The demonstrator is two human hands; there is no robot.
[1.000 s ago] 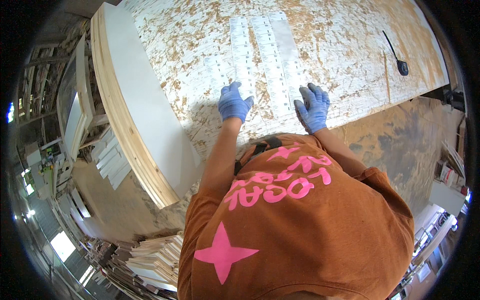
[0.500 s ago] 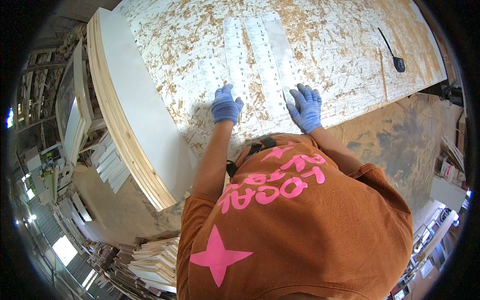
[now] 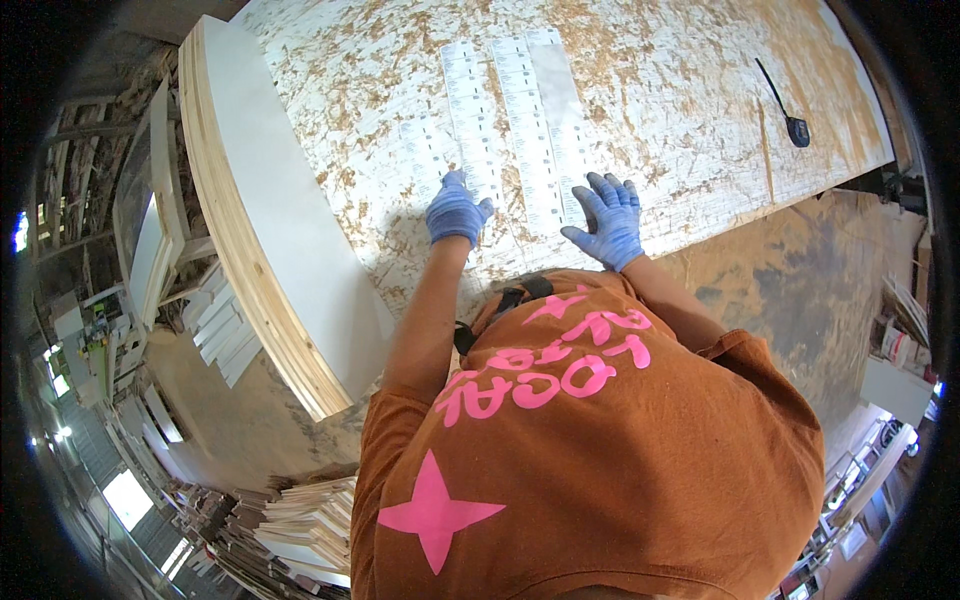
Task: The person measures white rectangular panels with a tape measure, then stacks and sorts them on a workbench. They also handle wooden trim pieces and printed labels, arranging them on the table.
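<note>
Long strips of printed white labels lie on the worn white tabletop point(image 3: 680, 130). My left hand point(image 3: 455, 213), in a blue glove, rests at the near end of the left label strip point(image 3: 466, 110). Its index finger points away from me, the thumb stands apart, and the other fingers are partly hidden. My right hand point(image 3: 608, 225), gloved in blue too, lies with fingers spread just right of the near end of the right label strip point(image 3: 520, 110). Part of that strip's far right side is blank. Left of the strips is a fainter printed sheet point(image 3: 421, 143).
A stack of pale wooden panels with a white top point(image 3: 265, 170) borders the work surface on the left. A black tape measure point(image 3: 797, 131) lies partly pulled out at the far right. More boards point(image 3: 310, 520) are piled on the floor behind me at lower left.
My right thumb has moved off the right label strip's near edge and out toward me. The left hand has shifted slightly, with its index finger now straighter.
</note>
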